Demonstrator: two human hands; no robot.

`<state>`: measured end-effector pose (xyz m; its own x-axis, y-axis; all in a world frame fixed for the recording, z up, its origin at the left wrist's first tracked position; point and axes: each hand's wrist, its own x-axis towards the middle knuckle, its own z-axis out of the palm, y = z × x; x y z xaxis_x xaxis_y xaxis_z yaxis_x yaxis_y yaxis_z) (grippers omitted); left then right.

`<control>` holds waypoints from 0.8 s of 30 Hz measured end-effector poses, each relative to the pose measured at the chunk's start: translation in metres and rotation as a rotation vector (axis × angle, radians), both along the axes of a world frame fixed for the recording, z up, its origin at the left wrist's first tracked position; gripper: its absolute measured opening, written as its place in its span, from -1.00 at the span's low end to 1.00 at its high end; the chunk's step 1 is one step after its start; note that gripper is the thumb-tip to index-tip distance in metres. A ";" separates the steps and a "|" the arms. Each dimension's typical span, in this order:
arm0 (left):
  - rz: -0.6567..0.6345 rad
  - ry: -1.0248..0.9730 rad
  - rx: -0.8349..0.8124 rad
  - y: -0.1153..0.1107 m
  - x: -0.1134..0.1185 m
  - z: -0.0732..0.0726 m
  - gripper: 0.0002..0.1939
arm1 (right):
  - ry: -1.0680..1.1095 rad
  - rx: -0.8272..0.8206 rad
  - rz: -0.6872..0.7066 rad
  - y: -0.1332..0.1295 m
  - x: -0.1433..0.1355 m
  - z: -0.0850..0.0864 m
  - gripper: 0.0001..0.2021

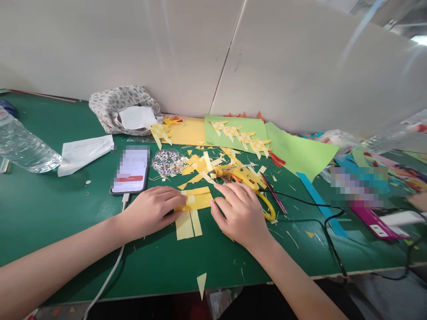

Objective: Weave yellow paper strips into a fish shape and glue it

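Note:
Yellow and pale-yellow paper strips lie partly interwoven on the table before me, pale ends pointing toward me. My left hand is closed on their left end, fingers on top and thumb low at the edge. At the right end, my right hand has its thumb and bent fingers at the yellow strip's tip; part of that grip is hidden. Just beyond this hand are a yellow-handled tool and a pile of yellow paper scraps. A clear flower-shaped case of small round eyes sits behind the strips.
A phone with a white cable lies left. Finished woven paper fish rest on green paper at the back. A black cord, blue strip and magenta power strip are right; a water bottle is far left.

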<state>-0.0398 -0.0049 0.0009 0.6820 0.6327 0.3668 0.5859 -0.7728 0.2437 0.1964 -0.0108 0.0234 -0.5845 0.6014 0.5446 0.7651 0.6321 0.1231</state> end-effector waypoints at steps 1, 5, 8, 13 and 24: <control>-0.010 0.009 0.008 0.000 0.000 0.000 -0.82 | 0.008 -0.034 -0.017 0.000 0.000 0.000 -0.83; -0.021 0.052 0.033 -0.001 -0.001 0.000 -0.76 | 0.000 -0.176 -0.089 0.001 -0.003 -0.006 -0.82; -0.026 0.055 0.055 -0.002 0.000 0.001 -0.72 | 0.035 -0.253 -0.130 0.002 -0.003 -0.011 -0.84; -0.035 0.060 0.051 -0.003 0.003 0.005 -0.72 | 0.219 -0.362 -0.112 0.002 -0.003 -0.013 -0.86; -0.024 0.021 -0.064 -0.002 0.004 -0.001 -0.66 | 0.577 -0.839 0.159 -0.011 -0.011 0.013 -0.77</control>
<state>-0.0359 -0.0065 -0.0001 0.7046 0.6377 0.3113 0.5727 -0.7701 0.2812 0.1855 -0.0213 0.0362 -0.4734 0.8560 0.2077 0.4682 0.4442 -0.7639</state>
